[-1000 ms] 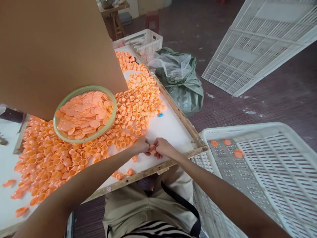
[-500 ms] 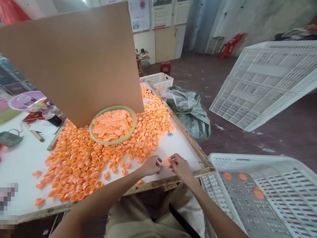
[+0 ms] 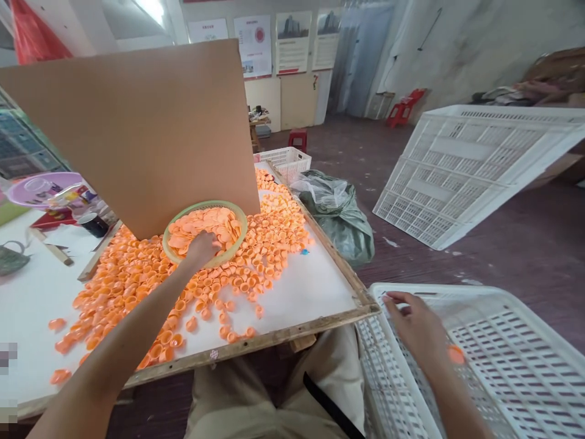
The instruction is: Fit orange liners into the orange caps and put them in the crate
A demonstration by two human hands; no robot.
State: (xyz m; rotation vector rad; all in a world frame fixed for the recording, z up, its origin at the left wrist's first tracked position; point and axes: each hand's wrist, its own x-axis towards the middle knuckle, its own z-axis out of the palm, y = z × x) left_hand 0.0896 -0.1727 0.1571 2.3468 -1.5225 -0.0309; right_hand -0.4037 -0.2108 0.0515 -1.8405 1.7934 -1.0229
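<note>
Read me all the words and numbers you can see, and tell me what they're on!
Nothing is clear enough to quote.
Left white poster: red heading, too blurred to read.
Poster with a round red mark: print too small to read.
Two posters with building pictures: print too small to read.
Orange cups and orange discs: no lettering I can make out.

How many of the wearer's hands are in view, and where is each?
2. The left hand is at the round basket of orange discs, fingertips partly hidden; the right hand is over the near white crate.
</note>
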